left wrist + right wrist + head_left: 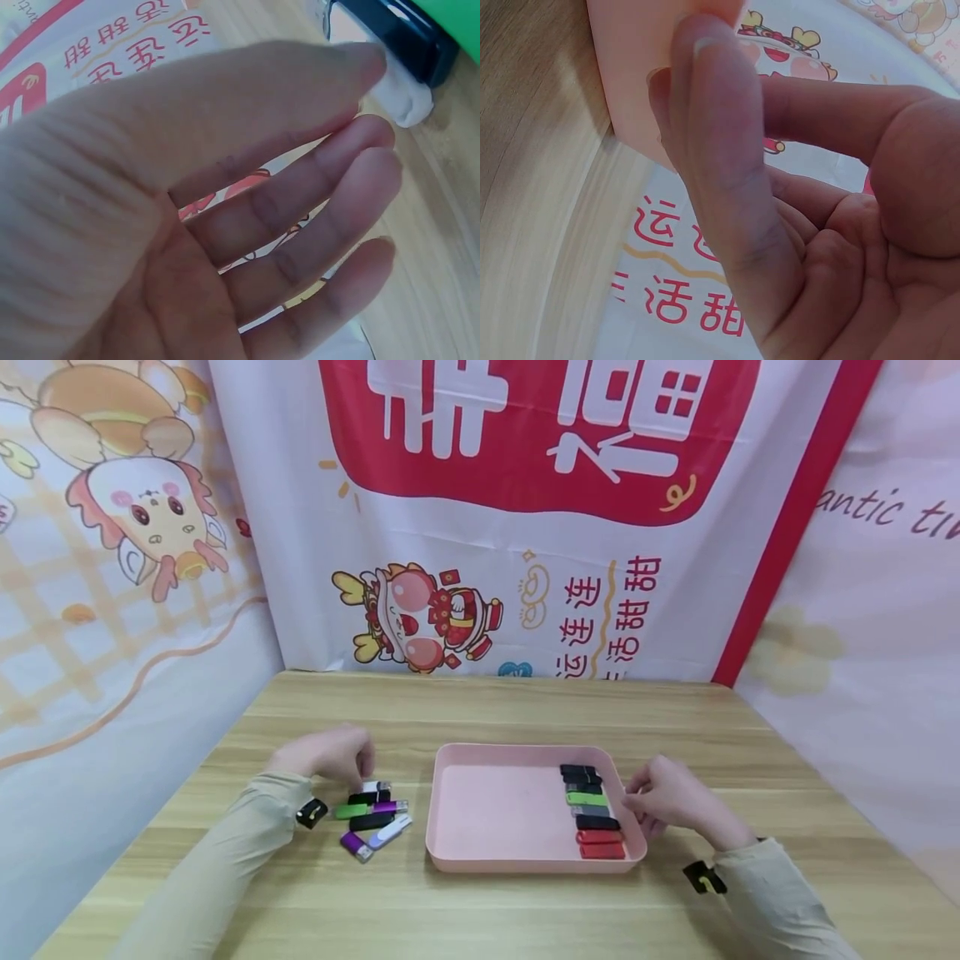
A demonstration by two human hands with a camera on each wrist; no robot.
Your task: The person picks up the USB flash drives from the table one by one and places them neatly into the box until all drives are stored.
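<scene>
At the top of a loose group of USB sticks my left hand [330, 754] reaches down, fingers bent, by a white USB stick [375, 787]. In the left wrist view, the thumb tip overlaps that white stick [409, 105]; whether it touches cannot be told, and no stick shows between the fingers. The group also has black, green [351, 812], purple [356, 845] and pale lavender [390, 832] sticks. My right hand [663, 797] grips the right rim of a pink tray [517, 865]. Inside, along that side, a column of sticks runs from black [579, 774] through green [587, 798] to red [602, 851].
Both the tray and the loose sticks lie on a wooden table [337, 910]. Behind the table hangs a printed cloth [300, 527], with more printed cloth at the left and right sides. Each wrist wears a small black device [312, 813].
</scene>
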